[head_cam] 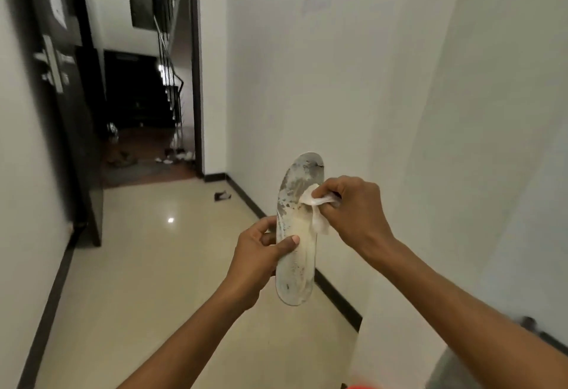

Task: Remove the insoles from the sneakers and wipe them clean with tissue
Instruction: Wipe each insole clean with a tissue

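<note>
A worn white insole [296, 269] with grey, flaking patches near its toe stands upright in front of me. My left hand [258, 256] grips it at the middle, thumb across its face. My right hand [353, 210] is closed on a crumpled white tissue [316, 207] and presses it against the insole's upper half. No sneakers are in view.
A cream tiled corridor floor [153, 250] runs ahead between white walls. A dark open door [61, 97] stands at the left, with a dim stairwell beyond. A small dark object [222, 195] lies on the floor by the right wall. Something red [365, 386] shows at the bottom edge.
</note>
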